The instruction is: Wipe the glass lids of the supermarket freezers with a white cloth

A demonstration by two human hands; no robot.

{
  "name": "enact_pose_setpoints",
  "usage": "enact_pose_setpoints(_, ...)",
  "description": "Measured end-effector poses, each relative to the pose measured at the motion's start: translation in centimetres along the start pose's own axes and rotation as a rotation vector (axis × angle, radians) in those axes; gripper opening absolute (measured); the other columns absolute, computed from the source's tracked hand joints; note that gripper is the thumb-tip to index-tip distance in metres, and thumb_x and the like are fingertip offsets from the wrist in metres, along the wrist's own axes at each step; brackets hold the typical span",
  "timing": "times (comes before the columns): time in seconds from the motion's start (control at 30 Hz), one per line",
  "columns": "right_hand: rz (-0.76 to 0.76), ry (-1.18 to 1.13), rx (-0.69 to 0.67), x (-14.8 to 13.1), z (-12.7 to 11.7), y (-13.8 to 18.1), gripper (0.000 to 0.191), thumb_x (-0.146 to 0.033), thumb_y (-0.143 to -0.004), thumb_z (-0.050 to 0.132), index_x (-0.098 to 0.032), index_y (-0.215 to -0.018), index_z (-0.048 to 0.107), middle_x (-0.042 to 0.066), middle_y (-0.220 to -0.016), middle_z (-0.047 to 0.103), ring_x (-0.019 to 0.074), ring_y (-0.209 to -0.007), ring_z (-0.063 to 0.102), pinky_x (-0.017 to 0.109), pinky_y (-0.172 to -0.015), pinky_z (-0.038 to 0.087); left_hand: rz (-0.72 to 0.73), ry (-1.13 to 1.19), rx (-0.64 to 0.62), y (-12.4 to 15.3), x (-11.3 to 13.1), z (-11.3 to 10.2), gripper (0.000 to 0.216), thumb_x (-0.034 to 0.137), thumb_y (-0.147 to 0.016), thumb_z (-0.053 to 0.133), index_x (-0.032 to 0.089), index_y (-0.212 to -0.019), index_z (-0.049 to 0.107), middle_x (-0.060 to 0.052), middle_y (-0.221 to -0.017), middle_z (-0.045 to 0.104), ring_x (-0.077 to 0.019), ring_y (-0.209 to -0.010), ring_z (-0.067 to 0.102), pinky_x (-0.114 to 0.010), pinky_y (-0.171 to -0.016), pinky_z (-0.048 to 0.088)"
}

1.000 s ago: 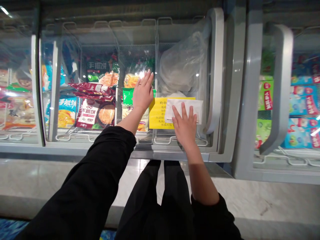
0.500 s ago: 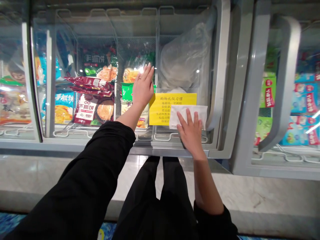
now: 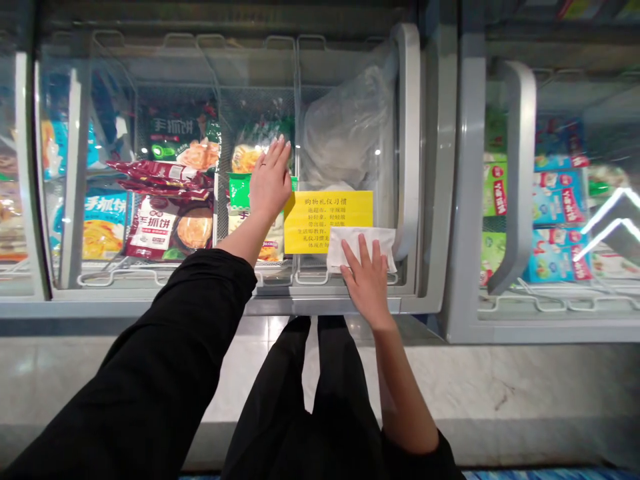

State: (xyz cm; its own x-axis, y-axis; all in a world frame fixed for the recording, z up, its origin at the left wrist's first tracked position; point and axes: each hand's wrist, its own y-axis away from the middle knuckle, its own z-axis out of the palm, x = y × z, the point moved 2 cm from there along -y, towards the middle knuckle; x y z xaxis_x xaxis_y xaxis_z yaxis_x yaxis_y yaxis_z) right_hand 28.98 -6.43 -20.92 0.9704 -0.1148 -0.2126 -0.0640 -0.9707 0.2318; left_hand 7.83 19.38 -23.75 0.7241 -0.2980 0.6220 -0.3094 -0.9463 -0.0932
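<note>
My left hand [image 3: 271,181] lies flat on the glass lid [image 3: 260,60] of a chest freezer, fingers stretched out, holding nothing. Spread on a white cloth or tissue [image 3: 336,257], my right hand [image 3: 367,277] presses it against the glass near the freezer's front edge. The white piece covers the lower right part of a yellow sign [image 3: 310,220] with printed Chinese text. Below the glass, near my left hand, are a green-topped food packet [image 3: 239,191] and dark red packets [image 3: 155,223].
A curved grey handle [image 3: 411,133] runs along the lid's right side. A clear plastic bag [image 3: 345,127] lies inside the freezer. Blue food packets [image 3: 105,223] sit at left. Another freezer with its own handle [image 3: 523,167] and blue boxes [image 3: 557,200] stands to the right.
The view has shifted, so the freezer appears further left. My left hand stays on the glass. My right hand stays on the white piece, which now looks slightly tilted and more wrinkled.
</note>
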Motion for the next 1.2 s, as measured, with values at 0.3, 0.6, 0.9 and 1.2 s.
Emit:
enact_pose_setpoints(0.3,-0.076,-0.058,0.099,0.5,-0.7,-11.3,0.062,-0.045,-0.113,0.039,-0.043,-0.173,0.024,-0.001,-0.184,0.017,0.0418,-0.168,0.010,0.078,-0.129,0.018,0.010,-0.002,0.007,0.0,-0.8,0.5,0.061,0.032,-0.105,0.048,0.033,-0.165,0.044,0.002,-0.175,0.039,-0.0245,-0.167,0.024,-0.054,-0.139,0.017)
enact_pose_setpoints(0.6,-0.138,-0.042,0.015,-1.8,-0.2,-3.1,0.067,-0.042,-0.113,0.038,-0.042,-0.175,0.013,-0.002,-0.183,0.021,0.0363,-0.169,0.014,0.070,-0.131,0.026,0.011,0.017,-0.026,0.4,-1.1,0.2,0.059,0.021,-0.103,0.050,0.032,-0.161,0.051,-0.002,-0.174,0.042,-0.0253,-0.166,0.030,-0.057,-0.137,0.023)
enact_pose_setpoints(0.9,-0.135,-0.021,0.066,-3.9,-1.5,-11.4,0.060,-0.037,-0.112,0.043,-0.032,-0.171,0.036,0.002,-0.181,0.028,0.0371,-0.168,0.018,0.069,-0.134,0.021,-0.010,-0.197,-0.136,12.3,3.4,-3.0,0.057,0.022,-0.108,0.036,0.016,-0.165,0.042,-0.008,-0.177,0.035,-0.0227,-0.168,0.021,-0.048,-0.139,0.021)
enact_pose_setpoints(1.2,-0.280,0.018,0.037,-5.7,-0.1,-8.3,0.065,-0.035,-0.112,0.042,-0.033,-0.174,0.026,0.002,-0.183,0.022,0.0312,-0.169,0.015,0.062,-0.136,0.022,-0.085,-0.239,-0.149,15.5,3.3,-1.7,0.063,0.025,-0.109,0.037,0.023,-0.172,0.032,-0.005,-0.178,0.031,-0.0214,-0.167,0.022,-0.048,-0.140,0.021)
